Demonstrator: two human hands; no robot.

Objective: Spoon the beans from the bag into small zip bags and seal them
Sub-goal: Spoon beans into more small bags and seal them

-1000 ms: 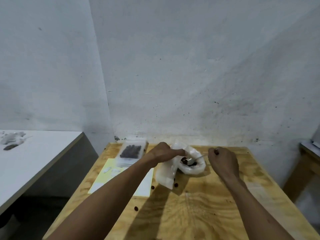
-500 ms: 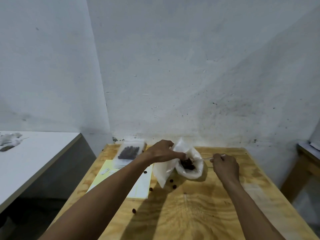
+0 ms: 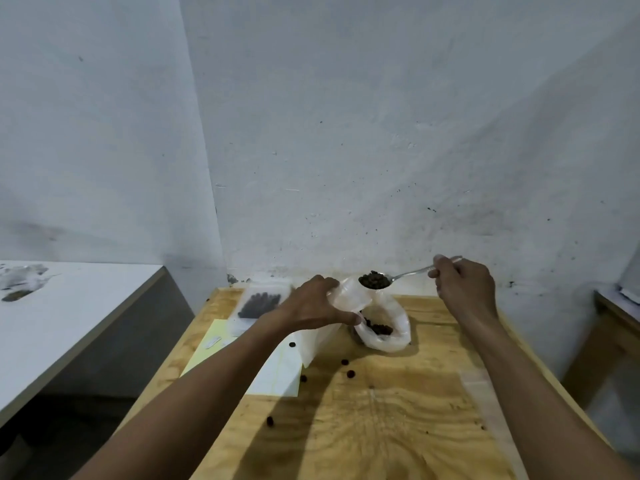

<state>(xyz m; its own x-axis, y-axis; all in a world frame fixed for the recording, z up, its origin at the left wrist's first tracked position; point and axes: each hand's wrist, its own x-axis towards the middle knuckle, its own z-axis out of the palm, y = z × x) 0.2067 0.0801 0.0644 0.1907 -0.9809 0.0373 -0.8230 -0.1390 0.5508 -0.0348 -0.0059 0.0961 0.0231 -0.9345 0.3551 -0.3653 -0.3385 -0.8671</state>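
My right hand (image 3: 462, 287) grips a metal spoon (image 3: 407, 274) by its handle. The spoon's bowl is heaped with dark beans (image 3: 374, 280) and hangs above the mouth of a small clear zip bag (image 3: 348, 299). My left hand (image 3: 311, 308) holds that zip bag upright at its top edge. Just right of it, the white plastic bag of beans (image 3: 388, 327) sits open on the wooden table (image 3: 398, 410). A filled zip bag (image 3: 259, 304) lies at the table's far left.
Several loose beans (image 3: 350, 374) are scattered on the table in front of the bags. A yellow and white sheet of paper (image 3: 277, 374) lies under my left forearm. A white table (image 3: 69, 317) stands to the left, another table edge (image 3: 613, 313) to the right.
My right hand has lifted the spoon, loaded with beans, out of the white bag and up over the zip bag. My left hand has raised the zip bag's mouth.
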